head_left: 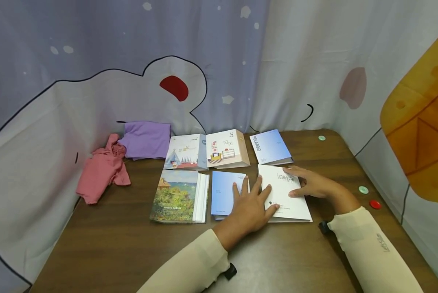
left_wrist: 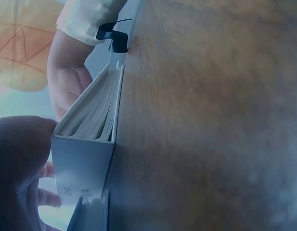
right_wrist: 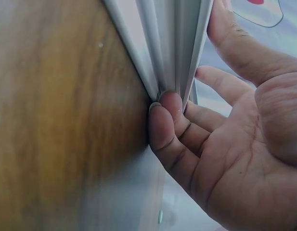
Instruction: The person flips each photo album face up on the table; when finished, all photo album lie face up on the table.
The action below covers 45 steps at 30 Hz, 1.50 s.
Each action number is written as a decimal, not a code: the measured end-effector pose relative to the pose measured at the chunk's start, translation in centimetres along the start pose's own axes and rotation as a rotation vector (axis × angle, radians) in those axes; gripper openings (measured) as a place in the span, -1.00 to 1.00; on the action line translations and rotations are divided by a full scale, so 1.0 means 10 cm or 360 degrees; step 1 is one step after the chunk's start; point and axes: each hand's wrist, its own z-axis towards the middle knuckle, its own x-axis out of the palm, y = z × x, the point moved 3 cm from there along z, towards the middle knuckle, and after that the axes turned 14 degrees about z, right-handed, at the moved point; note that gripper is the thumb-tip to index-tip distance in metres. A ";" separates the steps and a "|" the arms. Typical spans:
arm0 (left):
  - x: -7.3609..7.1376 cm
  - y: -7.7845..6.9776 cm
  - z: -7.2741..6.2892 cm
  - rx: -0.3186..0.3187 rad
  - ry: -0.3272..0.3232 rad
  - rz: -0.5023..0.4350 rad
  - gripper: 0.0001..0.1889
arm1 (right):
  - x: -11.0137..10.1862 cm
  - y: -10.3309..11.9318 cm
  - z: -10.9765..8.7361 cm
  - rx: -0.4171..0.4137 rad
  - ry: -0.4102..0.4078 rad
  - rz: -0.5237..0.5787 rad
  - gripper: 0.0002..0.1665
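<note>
A thick white album (head_left: pixel 290 207) lies on the table, its spine (left_wrist: pixel 83 159) turned toward the left hand in the left wrist view. My left hand (head_left: pixel 250 207) rests with spread, mostly straight fingers over its left side and the neighbouring blue album (head_left: pixel 224 191), covering part of both. With the thumb on the cover, my right hand (head_left: pixel 316 185) holds the white album at its right side. In the right wrist view, curled fingertips (right_wrist: pixel 161 127) touch the open edge, where the page edges (right_wrist: pixel 160 43) show between the covers.
A landscape-covered photo album (head_left: pixel 176 195) lies at left. Behind stand an opened illustrated album (head_left: pixel 228 150) and a blue Polaroid album (head_left: pixel 270 146). Purple cloth (head_left: pixel 147 140) and pink cloth (head_left: pixel 103 175) lie back left. Green discs (head_left: pixel 363 189) and a red disc (head_left: pixel 375 204) lie along the right edge.
</note>
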 end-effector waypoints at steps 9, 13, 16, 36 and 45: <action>0.00 0.07 -0.05 0.0035 0.0028 -0.0096 -0.23 | 0.00 0.03 -0.01 -0.0013 0.0019 -0.0061 0.19; -0.03 0.20 -0.08 0.0033 0.0065 -0.0173 -0.19 | -0.05 0.19 -0.07 -0.0010 0.0020 -0.0197 0.20; -0.09 0.37 -0.08 -0.0016 0.0065 -0.0225 -0.18 | -0.13 0.41 -0.09 -0.0028 -0.0052 -0.0274 0.14; -0.21 1.89 0.14 -0.0549 0.0151 -0.0303 -0.16 | 0.12 1.32 0.93 -0.0231 0.0020 -0.0236 -0.20; -0.01 2.32 0.36 -0.0672 0.0300 -0.0359 -0.07 | 0.37 1.52 1.27 -0.0235 0.0130 -0.0072 -0.24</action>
